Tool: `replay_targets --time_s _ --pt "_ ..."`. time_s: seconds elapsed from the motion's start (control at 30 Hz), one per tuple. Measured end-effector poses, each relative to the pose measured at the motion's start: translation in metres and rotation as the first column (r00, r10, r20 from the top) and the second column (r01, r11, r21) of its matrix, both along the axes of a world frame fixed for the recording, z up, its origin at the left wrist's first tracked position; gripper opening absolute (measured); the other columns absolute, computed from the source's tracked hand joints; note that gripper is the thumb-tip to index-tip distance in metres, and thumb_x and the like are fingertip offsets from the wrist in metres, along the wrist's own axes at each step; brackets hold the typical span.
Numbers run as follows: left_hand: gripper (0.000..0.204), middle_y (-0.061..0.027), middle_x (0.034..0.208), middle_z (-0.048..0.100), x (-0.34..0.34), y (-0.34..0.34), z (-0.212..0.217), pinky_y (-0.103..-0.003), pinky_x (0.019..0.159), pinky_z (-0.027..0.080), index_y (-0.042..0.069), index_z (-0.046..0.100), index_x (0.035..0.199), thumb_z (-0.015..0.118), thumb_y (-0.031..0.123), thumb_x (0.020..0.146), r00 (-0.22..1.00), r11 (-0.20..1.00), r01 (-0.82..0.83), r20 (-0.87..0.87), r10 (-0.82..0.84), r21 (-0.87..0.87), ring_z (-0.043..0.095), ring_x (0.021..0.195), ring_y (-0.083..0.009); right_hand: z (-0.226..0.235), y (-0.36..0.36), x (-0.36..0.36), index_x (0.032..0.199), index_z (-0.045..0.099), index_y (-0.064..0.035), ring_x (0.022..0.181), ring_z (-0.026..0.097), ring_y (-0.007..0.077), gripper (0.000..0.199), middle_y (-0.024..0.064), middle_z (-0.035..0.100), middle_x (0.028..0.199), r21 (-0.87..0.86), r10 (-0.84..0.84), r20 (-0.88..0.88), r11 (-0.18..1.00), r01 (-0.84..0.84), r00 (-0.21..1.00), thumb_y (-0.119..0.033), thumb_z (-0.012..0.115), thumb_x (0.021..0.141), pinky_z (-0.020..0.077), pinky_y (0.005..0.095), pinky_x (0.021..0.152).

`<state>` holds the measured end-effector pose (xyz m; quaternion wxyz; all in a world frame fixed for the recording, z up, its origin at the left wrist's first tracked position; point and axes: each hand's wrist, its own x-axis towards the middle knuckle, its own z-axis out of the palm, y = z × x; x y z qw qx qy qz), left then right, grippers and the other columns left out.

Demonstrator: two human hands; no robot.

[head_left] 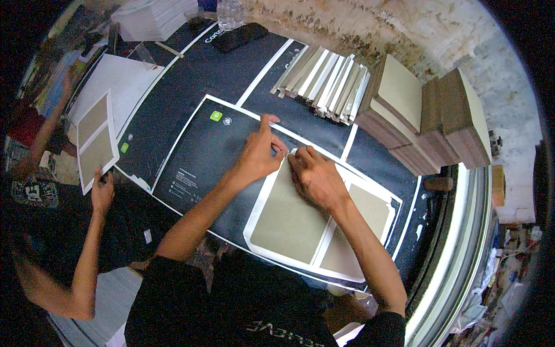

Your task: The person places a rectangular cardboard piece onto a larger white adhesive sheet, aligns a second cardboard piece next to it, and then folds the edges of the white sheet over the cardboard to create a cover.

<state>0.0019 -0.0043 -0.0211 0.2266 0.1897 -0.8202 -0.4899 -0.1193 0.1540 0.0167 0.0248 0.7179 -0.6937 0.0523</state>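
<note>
A book cover [283,225] lies in front of me, two grey boards on a white sheet with white folded margins. My left hand [262,153] is at its upper left corner, one finger stretched out and the others loosely bent, apart and without a visible hold. Closed, my right hand [321,179] has its fingertips bunched on the cover's upper edge beside that corner. The fingers partly hide the white margin there. Under the cover is a dark printed sheet [191,144] with white borders.
Bundled board strips [324,81] and stacked grey boards [399,95] stand along the far right. A dark phone-like object [240,37] and a clear bottle [230,14] lie farther back. At left, a co-worker's hand [103,191] holds another cover [97,139]. A white paper stack [153,20] is behind.
</note>
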Motion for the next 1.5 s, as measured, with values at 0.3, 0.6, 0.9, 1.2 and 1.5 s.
replay_targets --time_s 0.3,0.6,0.9,1.2,1.5 --pt "0.078 -0.0125 0.092 0.075 0.012 0.001 0.004 -0.038 0.091 0.054 0.003 0.030 0.140 0.074 -0.008 0.076 0.997 1.000 0.019 0.072 -0.019 -0.002 0.073 0.092 -0.0241 0.000 0.012 -0.003 0.122 0.064 0.0053 0.101 0.067 0.0328 0.039 0.0192 0.063 0.111 0.024 0.013 0.120 1.000 -0.016 0.993 -0.005 0.062 0.085 0.0572 0.0416 0.087" --pt "0.077 -0.0160 0.092 0.075 0.011 0.008 0.004 -0.038 0.082 0.057 -0.005 0.030 0.141 0.075 -0.006 0.079 0.999 0.999 -0.035 0.025 0.034 0.028 0.075 0.089 -0.0265 0.010 -0.020 -0.026 0.116 0.069 0.0048 0.087 0.069 0.0395 0.031 0.0236 0.067 0.100 -0.006 -0.018 0.459 1.000 0.024 0.888 -0.002 0.064 0.087 0.0554 0.0439 0.082" --pt "0.072 -0.0163 0.086 0.074 0.010 0.013 -0.004 -0.038 0.076 0.057 -0.002 0.031 0.139 0.071 -0.006 0.080 0.993 0.995 -0.101 -0.064 0.100 -0.017 0.075 0.083 -0.0284 0.003 -0.025 -0.027 0.107 0.071 0.0046 0.084 0.067 0.0409 0.026 0.0221 0.067 0.094 0.004 -0.002 0.425 1.000 0.000 0.905 -0.003 0.065 0.084 0.0547 0.0455 0.079" --pt "0.064 -0.0165 0.085 0.075 0.007 0.012 -0.004 -0.038 0.071 0.057 -0.002 0.032 0.133 0.066 -0.008 0.078 0.993 0.994 -0.105 -0.050 0.103 -0.037 0.075 0.080 -0.0302 0.000 -0.021 -0.023 0.103 0.072 0.0062 0.081 0.069 0.0412 0.024 0.0233 0.069 0.094 -0.087 -0.003 0.482 0.995 0.051 0.876 -0.002 0.065 0.082 0.0552 0.0454 0.076" --pt "0.062 -0.0163 0.082 0.074 0.006 0.015 0.005 -0.039 0.069 0.057 -0.002 0.032 0.129 0.066 -0.008 0.077 0.993 0.992 -0.113 -0.025 0.111 -0.054 0.075 0.078 -0.0303 -0.005 -0.018 -0.020 0.102 0.073 0.0061 0.082 0.069 0.0395 0.022 0.0231 0.070 0.096 -0.117 -0.041 0.489 0.987 0.112 0.871 -0.002 0.066 0.082 0.0562 0.0439 0.076"
